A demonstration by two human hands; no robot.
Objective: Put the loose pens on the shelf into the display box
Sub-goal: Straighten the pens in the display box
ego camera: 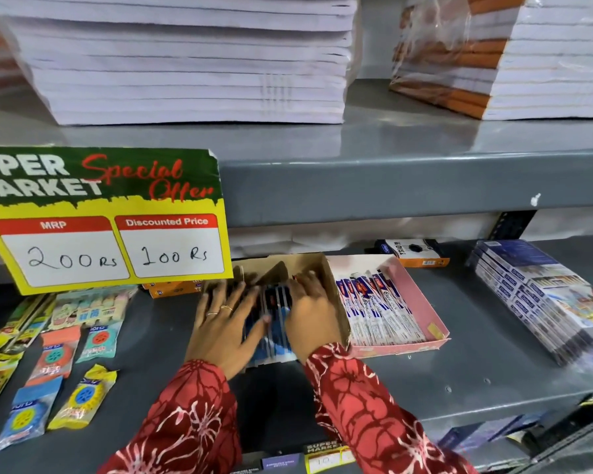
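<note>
A brown cardboard display box (326, 268) sits on the grey lower shelf (459, 364), open at the top. Inside it lies a row of blue and black packaged pens (274, 323). My left hand (220, 323) lies flat on the pens at the left side of the box, fingers spread, rings on two fingers. My right hand (308, 309) rests on the pens at the right side, against the box wall. Both hands press the pens from either side; the pens under my palms are hidden.
A pink box (421, 302) of white and blue packaged pens stands right of the brown box. Stacked blue packs (541, 299) lie far right. Sharpener packets (59, 350) and pencil packs lie at left. A yellow price sign (107, 220) hangs above; notebook stacks (185, 63) fill the upper shelf.
</note>
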